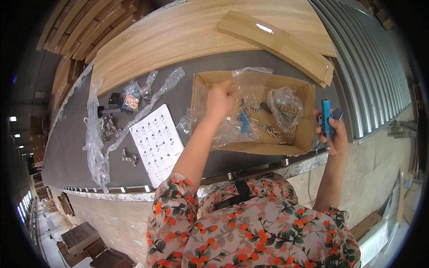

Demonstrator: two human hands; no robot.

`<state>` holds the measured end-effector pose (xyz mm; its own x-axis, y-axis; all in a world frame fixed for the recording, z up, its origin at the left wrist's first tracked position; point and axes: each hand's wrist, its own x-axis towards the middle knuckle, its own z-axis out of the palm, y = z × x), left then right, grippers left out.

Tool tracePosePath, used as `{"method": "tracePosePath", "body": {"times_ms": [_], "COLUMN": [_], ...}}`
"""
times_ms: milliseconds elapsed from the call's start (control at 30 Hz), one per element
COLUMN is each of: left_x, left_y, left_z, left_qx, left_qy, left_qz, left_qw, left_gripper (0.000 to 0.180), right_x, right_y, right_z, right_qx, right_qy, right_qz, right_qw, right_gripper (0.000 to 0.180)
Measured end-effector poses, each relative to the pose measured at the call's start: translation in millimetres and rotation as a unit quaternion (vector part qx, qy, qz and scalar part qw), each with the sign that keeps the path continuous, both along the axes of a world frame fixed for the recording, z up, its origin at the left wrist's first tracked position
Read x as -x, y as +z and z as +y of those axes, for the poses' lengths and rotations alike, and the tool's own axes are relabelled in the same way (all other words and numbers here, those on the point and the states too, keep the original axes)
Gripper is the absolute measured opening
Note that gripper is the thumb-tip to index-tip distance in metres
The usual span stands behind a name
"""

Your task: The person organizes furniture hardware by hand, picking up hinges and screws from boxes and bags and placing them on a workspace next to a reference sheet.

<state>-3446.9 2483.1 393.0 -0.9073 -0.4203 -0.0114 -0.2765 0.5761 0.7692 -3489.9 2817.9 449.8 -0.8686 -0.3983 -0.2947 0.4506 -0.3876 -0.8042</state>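
In the open cardboard box [280, 148], my left hand [221, 102] is closed, its fingers pinched at the left edge of a clear zip bag [254, 79]. Under and beside that bag lie a blue part [244, 123], loose screws and dowels [269, 130], and another clear bag [286, 105] with small fittings. To the right of the box, my right hand [335, 136] grips a long blue part [325, 115] upright, along with dark grey pieces [338, 114]. The exact kind of these parts cannot be made out.
A printed sheet of part pictures [157, 145] lies left of the box. Beyond it are crumpled plastic wrap [94, 143], small hardware bags [132, 96] and metal fittings [129, 157]. Wood-look panels [178, 40] and a long carton [277, 42] lie behind; a roller conveyor [371, 71] runs along the right.
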Motion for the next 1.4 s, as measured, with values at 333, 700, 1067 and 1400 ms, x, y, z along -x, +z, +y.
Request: {"method": "tracePosePath", "body": {"times_ms": [333,700,1067,1400], "left_x": [-2,-72,-40,-25], "left_y": [22,30,-6,10], "left_z": [-32,32,5,-36], "left_qx": [-0.161,0.046,0.381,0.108], "left_qy": [-0.002,-0.337,-0.176,-0.171], "left_qz": [-0.081,-0.274,-0.151,-0.098], "left_qw": [0.984,0.9,0.895,0.974], "left_gripper": [0.039,0.061,0.028,0.021], "right_x": [-8,-6,-7,9], "right_y": [-5,-2,1,-46], "right_z": [2,-20,-34,-106], "right_qx": [0.008,0.009,-0.078,-0.475], "right_qy": [0.0,0.045,0.116,0.458], "right_qz": [-0.001,0.008,0.023,0.362], "right_qw": [1.0,0.999,0.99,0.658], "right_gripper": [0.031,0.03,0.028,0.037]}}
